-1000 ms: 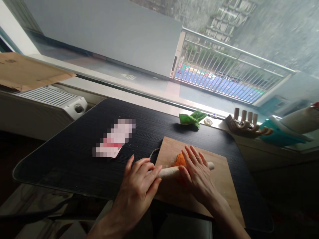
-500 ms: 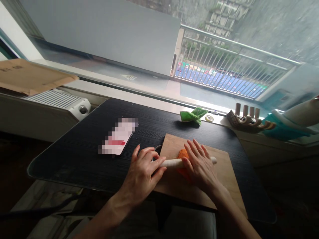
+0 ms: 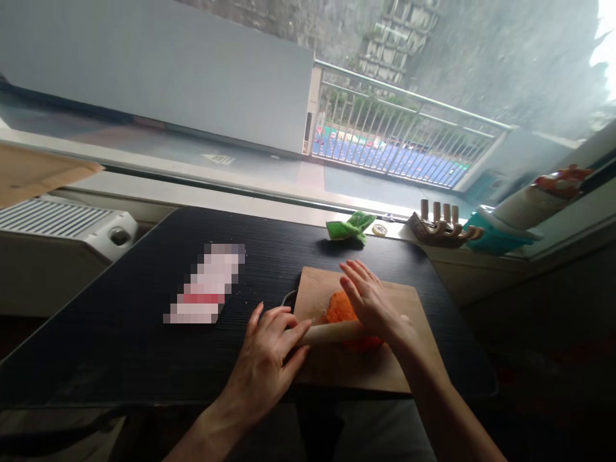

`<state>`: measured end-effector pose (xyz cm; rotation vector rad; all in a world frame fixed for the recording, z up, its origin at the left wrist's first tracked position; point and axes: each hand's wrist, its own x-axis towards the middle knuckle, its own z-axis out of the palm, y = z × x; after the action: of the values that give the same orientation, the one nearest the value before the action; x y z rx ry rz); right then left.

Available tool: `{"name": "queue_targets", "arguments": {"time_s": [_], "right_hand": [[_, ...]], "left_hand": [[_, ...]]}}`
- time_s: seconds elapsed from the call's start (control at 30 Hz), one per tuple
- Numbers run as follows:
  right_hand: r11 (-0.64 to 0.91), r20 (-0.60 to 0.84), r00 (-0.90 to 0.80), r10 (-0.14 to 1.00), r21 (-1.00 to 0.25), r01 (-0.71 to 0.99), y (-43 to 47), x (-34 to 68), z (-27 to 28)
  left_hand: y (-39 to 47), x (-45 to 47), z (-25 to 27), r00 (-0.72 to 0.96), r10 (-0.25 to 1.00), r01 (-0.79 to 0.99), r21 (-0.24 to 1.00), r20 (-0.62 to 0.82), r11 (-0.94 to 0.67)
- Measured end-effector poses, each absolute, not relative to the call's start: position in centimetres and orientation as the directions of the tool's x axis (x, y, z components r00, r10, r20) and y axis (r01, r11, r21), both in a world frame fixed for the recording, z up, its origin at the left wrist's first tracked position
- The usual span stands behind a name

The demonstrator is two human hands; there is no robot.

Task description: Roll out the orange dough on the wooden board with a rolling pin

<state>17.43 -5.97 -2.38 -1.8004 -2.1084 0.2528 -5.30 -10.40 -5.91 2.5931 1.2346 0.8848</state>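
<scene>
A pale wooden rolling pin [image 3: 332, 332] lies across a flattened orange dough-like mass [image 3: 339, 307] on a wooden board [image 3: 332, 375]. My left hand [image 3: 269, 350] grips the pin's left end between thumb and fingers. Over the pin's right part rests my right hand [image 3: 373, 308], palm down, its fingers stretched out past the pin. Orange material shows on both the far and near sides of the pin; my right hand hides some of it. A thin metal loop [image 3: 289, 296] shows by the board's left edge.
The board lies on a black table [image 3: 144, 340]. A pixelated pinkish flat object [image 3: 206, 285] is on the left. Green cloth [image 3: 351, 228] lies at the back edge. On the sill stand a tape roll [image 3: 380, 230], a basket with wooden handles [image 3: 437, 230] and a teal container [image 3: 500, 234].
My right hand has slid forward along its palm, so its wrist now lies over the pin. The pin has rolled slightly toward me on the board. The camera view has shifted right.
</scene>
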Motion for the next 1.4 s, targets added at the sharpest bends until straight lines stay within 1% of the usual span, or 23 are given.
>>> {"name": "queue_targets", "arguments": {"time_s": [0.07, 0.23, 0.3, 0.43, 0.53, 0.63, 0.7, 0.77, 0.83, 0.9, 1.0, 1.1, 1.17, 1.23, 1.3, 1.4], "right_hand": [[0.175, 0.128, -0.139, 0.982, -0.331, 0.927, -7.2, 17.3, -3.1], [0.215, 0.216, -0.173, 0.961, -0.190, 0.958, -10.0, 17.7, -4.0], [0.228, 0.204, -0.190, 0.960, -0.186, 0.956, -9.1, 17.7, -3.9], [0.231, 0.168, -0.195, 0.966, -0.233, 0.945, -6.5, 17.8, -3.3], [0.350, 0.185, -0.310, 0.933, -0.255, 0.901, -7.2, 18.3, -3.1], [0.506, 0.231, -0.457, 0.859, -0.242, 0.828, -8.8, 18.7, -3.1], [0.538, 0.253, -0.484, 0.838, -0.233, 0.810, -8.6, 18.9, -3.1], [0.482, 0.260, -0.423, 0.868, -0.244, 0.841, -7.3, 18.9, -3.0], [0.383, 0.264, -0.317, 0.911, -0.260, 0.886, -6.3, 18.8, -2.9], [0.319, 0.278, -0.245, 0.929, -0.262, 0.911, -6.8, 18.5, -2.9], [0.324, 0.326, -0.237, 0.915, -0.247, 0.913, -9.9, 18.0, -3.4], [0.302, 0.360, -0.194, 0.912, -0.271, 0.914, -11.7, 18.2, -4.1], [0.258, 0.339, -0.145, 0.930, -0.318, 0.912, -10.3, 18.8, -4.1], [0.197, 0.288, -0.092, 0.953, -0.363, 0.911, -7.7, 19.4, -3.8], [0.151, 0.244, -0.058, 0.968, -0.384, 0.911, -5.7, 19.6, -3.5], [0.136, 0.250, -0.037, 0.968, -0.394, 0.909, -6.5, 18.8, -3.9]], "left_hand": [[-10.6, -5.6, -6.2, 0.504, 0.716, 0.641, 0.347, 0.483, -0.685], [-10.9, -5.6, -6.7, 0.557, 0.654, 0.592, 0.308, 0.513, -0.745], [-10.4, -5.2, -6.7, 0.546, 0.655, 0.607, 0.292, 0.522, -0.739], [-9.7, -3.7, -6.3, 0.467, 0.691, 0.682, 0.273, 0.553, -0.679], [-10.4, -3.0, -6.2, 0.443, 0.701, 0.709, 0.261, 0.558, -0.656], [-11.3, -2.9, -6.1, 0.462, 0.698, 0.717, 0.233, 0.547, -0.657], [-11.4, -2.9, -6.0, 0.470, 0.703, 0.732, 0.209, 0.534, -0.648], [-11.0, -3.0, -5.8, 0.460, 0.712, 0.755, 0.187, 0.530, -0.628], [-10.5, -3.3, -5.8, 0.447, 0.720, 0.775, 0.172, 0.531, -0.608], [-10.4, -3.9, -5.9, 0.448, 0.714, 0.776, 0.162, 0.538, -0.610], [-11.1, -5.0, -6.4, 0.491, 0.686, 0.744, 0.152, 0.537, -0.651], [-11.4, -5.1, -6.7, 0.507, 0.661, 0.729, 0.134, 0.552, -0.671], [-10.7, -4.4, -6.4, 0.476, 0.666, 0.753, 0.124, 0.575, -0.646], [-9.6, -3.1, -6.0, 0.423, 0.687, 0.795, 0.121, 0.591, -0.594], [-8.7, -1.9, -5.6, 0.365, 0.714, 0.837, 0.125, 0.597, -0.532], [-8.7, -0.9, -5.6, 0.306, 0.742, 0.867, 0.148, 0.596, -0.476]]}}
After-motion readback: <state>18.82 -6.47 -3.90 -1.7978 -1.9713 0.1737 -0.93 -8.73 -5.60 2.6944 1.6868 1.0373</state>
